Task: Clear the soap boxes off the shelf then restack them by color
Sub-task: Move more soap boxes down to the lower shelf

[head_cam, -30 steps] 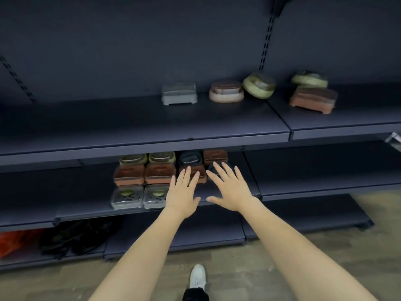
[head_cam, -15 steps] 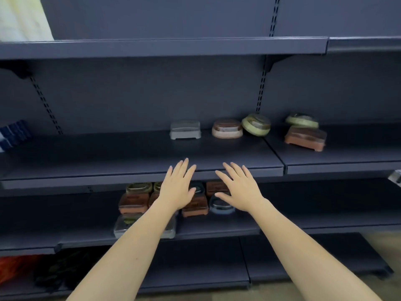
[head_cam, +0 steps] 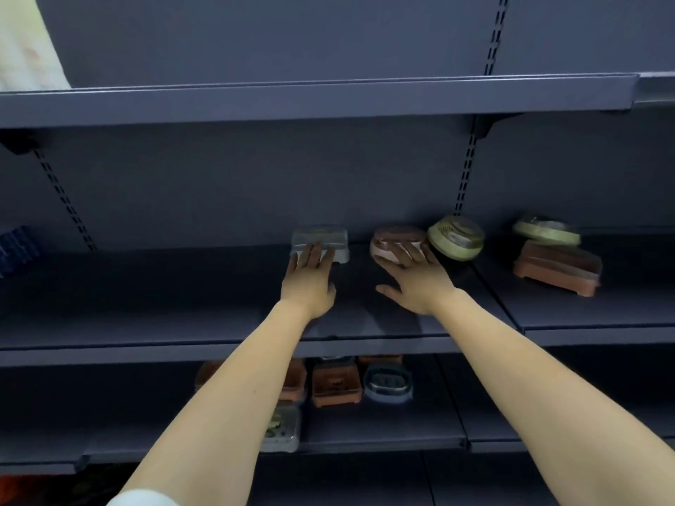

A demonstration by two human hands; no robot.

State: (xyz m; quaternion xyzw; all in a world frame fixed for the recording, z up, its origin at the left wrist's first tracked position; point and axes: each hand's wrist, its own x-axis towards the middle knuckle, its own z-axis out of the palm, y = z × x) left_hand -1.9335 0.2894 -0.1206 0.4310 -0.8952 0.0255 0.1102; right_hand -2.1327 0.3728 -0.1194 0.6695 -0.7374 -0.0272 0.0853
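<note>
On the middle shelf (head_cam: 182,286) stand a grey soap box (head_cam: 321,237), an oval pink-brown box (head_cam: 396,235), a tilted round green box (head_cam: 456,237), a second green box (head_cam: 546,231) and a brown rectangular box (head_cam: 557,266). My left hand (head_cam: 310,275) reaches with straight fingers onto the front of the grey box. My right hand (head_cam: 412,275) has its spread fingers at the front of the oval box. On the lower shelf lie several boxes, among them a brown one (head_cam: 336,383), a dark oval one (head_cam: 389,383) and a clear one (head_cam: 283,427), partly hidden by my left arm.
An upper shelf (head_cam: 328,98) overhangs the middle one, with a pale item (head_cam: 25,42) at its far left. A blue ribbed item (head_cam: 16,246) sits at the left end of the middle shelf. Slotted uprights (head_cam: 465,177) run up the back panel.
Both hands rose from the lower shelf to the middle shelf and moved forward onto the grey and oval boxes. The view tilted upward.
</note>
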